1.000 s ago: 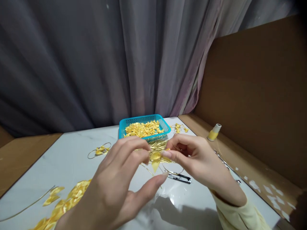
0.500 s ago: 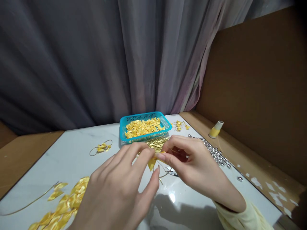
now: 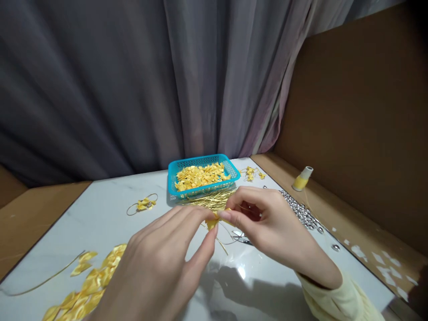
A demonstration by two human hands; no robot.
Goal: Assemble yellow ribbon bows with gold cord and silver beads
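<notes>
A small yellow satin ribbon bow (image 3: 211, 223) is pinched between my two hands above the table. My left hand (image 3: 160, 258) grips its left side between thumb and index finger, the other fingers stretched out behind. On the other side, my right hand (image 3: 264, 223) pinches the bow with its thumb and curled index finger. Thin gold wire ends show below the hands. Just beyond lies a bundle of gold wires (image 3: 214, 199). Partly behind my right hand is a pair of scissors or snips (image 3: 242, 238).
A blue basket (image 3: 171, 180) of yellow bows stands at the back. Finished-looking wire pieces with bows (image 3: 146, 204) lie left of it. More yellow bows (image 3: 90, 285) are at front left. Silver beads (image 3: 302, 213) and a yellow thread cone (image 3: 302, 179) sit at right.
My left thumb has come up and closed with the index finger on the bow; before, it was apart below. The right hand keeps its pinch.
</notes>
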